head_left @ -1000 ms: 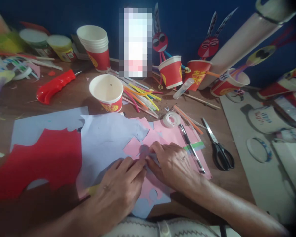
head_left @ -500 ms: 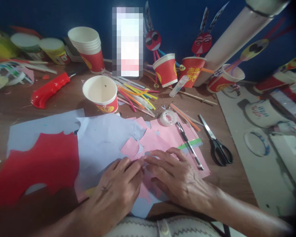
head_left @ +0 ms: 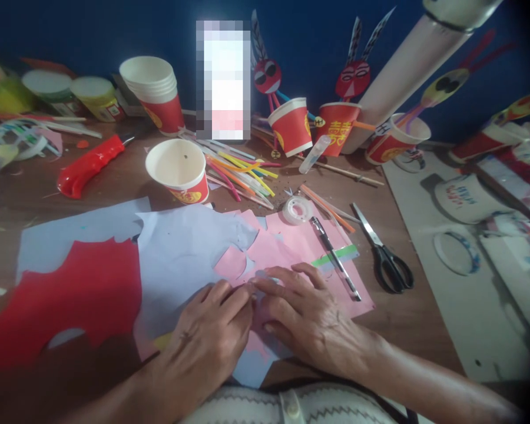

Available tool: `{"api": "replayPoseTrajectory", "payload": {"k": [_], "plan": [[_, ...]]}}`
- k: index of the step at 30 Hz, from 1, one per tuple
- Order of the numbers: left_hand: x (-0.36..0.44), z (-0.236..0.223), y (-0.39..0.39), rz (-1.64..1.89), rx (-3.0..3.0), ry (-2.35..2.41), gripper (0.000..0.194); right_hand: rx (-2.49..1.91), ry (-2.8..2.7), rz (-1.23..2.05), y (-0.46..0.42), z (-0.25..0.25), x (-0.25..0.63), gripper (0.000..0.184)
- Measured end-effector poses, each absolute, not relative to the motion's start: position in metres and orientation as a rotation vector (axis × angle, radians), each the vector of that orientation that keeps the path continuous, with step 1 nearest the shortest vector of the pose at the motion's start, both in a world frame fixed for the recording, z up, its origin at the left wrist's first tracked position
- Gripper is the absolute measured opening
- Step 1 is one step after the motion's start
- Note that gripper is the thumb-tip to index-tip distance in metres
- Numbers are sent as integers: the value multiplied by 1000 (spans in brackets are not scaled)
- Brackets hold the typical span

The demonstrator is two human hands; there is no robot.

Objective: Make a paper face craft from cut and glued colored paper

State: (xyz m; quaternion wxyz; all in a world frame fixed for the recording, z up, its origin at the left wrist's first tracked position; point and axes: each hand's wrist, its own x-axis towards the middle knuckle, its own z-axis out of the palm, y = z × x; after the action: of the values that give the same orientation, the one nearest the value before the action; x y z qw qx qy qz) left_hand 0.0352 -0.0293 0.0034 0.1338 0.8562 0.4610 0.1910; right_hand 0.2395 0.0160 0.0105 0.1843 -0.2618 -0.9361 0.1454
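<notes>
My left hand [head_left: 207,335] and my right hand [head_left: 302,315] lie side by side on a pile of cut paper at the table's near edge. Their fingertips meet on a small pale paper piece [head_left: 259,275] and press it onto the pink paper [head_left: 291,244]. The fingers of both hands are stretched out and nearly flat. Lilac paper [head_left: 181,253] lies under my left hand, and a red cut sheet [head_left: 70,294] lies to its left.
A pen [head_left: 335,259], a tape roll [head_left: 297,209] and black scissors [head_left: 384,256] lie right of the papers. An upright paper cup [head_left: 176,171], coloured straws [head_left: 241,171], a red-handled knife [head_left: 86,168] and several decorated cups [head_left: 291,126] stand behind.
My right hand has flattened from a pinch at the paper piece into a spread press. A pink flap left of the fingers has come into view. The view drifted slightly.
</notes>
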Motion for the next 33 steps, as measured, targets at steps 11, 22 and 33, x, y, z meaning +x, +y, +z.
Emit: {"api": "replayPoseTrajectory", "payload": {"k": [11,22,33], "plan": [[34,4,-28,509,2445,1313,21,-786,-2528,409,18,24,259,9],[36,-1,-29,551,2449,1310,26,-809,-2509,470,19,23,270,10],[44,3,-36,473,2419,1472,35,-1136,-2421,424,15,12,298,12]]}}
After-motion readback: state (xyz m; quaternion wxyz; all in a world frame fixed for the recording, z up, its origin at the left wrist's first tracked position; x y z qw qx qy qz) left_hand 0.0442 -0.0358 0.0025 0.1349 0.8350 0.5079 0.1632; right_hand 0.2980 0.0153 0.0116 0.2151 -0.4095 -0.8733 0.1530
